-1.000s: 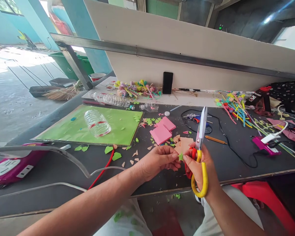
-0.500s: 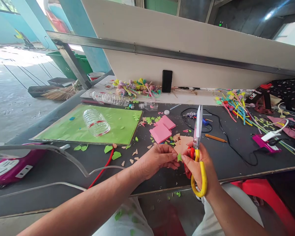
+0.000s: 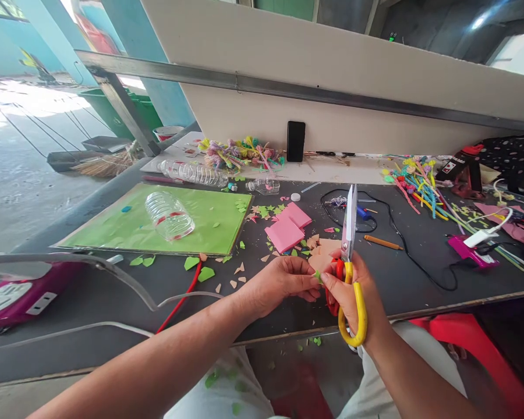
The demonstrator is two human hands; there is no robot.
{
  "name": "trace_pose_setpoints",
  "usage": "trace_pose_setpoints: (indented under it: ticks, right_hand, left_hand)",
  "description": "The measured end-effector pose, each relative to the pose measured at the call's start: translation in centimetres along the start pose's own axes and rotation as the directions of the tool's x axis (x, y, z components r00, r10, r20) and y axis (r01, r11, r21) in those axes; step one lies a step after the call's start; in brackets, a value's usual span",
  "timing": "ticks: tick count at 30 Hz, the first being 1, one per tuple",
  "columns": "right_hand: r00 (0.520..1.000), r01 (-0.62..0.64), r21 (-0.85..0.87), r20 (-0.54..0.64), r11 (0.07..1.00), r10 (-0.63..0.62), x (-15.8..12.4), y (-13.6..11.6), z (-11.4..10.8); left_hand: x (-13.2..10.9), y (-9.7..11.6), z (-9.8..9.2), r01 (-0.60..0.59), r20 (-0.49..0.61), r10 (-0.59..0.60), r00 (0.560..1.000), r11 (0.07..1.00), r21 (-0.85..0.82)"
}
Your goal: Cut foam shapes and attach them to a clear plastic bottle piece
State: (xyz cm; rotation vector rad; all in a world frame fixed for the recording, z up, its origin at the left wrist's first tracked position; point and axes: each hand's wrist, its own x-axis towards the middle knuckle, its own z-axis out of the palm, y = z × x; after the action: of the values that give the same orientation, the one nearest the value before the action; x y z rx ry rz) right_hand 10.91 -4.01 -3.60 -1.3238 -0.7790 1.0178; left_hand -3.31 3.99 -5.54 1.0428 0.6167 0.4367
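Between the fingertips of both hands is a small green paper star [image 3: 318, 276], partly covered by them. My left hand [image 3: 290, 280] pinches it from the left. My right hand [image 3: 353, 291] meets it with thumb and fingertips, and also keeps hold of scissors [image 3: 350, 233] with one yellow and one red handle, blades pointing up and nearly together. Just beyond the hands lie peach paper pieces [image 3: 325, 256]. Pink paper squares [image 3: 288, 228] are stacked behind them, and several cut green stars [image 3: 268, 212] are scattered farther back.
A clear cut bottle [image 3: 169, 215] rests on green sheets [image 3: 113, 227] at left. A phone [image 3: 296, 141] leans on the white board. Purple power strips [image 3: 30, 291] and cables lie at both sides. An orange stick [image 3: 383, 242] and pipe-cleaner bundles [image 3: 423, 180] are at right.
The fingers have closed in over the green star, so less of it shows. Both hands stay in nearly the same place, and the view has shifted slightly.
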Motion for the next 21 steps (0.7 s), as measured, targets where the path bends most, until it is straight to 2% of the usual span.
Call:
trace_pose_setpoints:
  ticks: [9,14,21]
  right_hand:
    - [0.998,-0.004,-0.050,0.069,0.999,0.007,0.1,0.8,-0.6]
    - [0.999,0.003,-0.055,0.051,0.998,-0.001,0.2,1.0,-1.2]
    - [0.996,0.007,-0.083,0.089,0.997,0.001,-0.1,0.8,-1.1]
  left_hand:
    - [0.0,0.0,0.1,-0.020,-0.032,0.020,0.999,1.000,0.002]
    - [0.0,-0.1,0.0,-0.052,-0.017,0.052,0.998,0.999,0.000]
    - [0.0,-0.2,0.0,-0.103,-0.002,0.104,0.995,0.993,0.053]
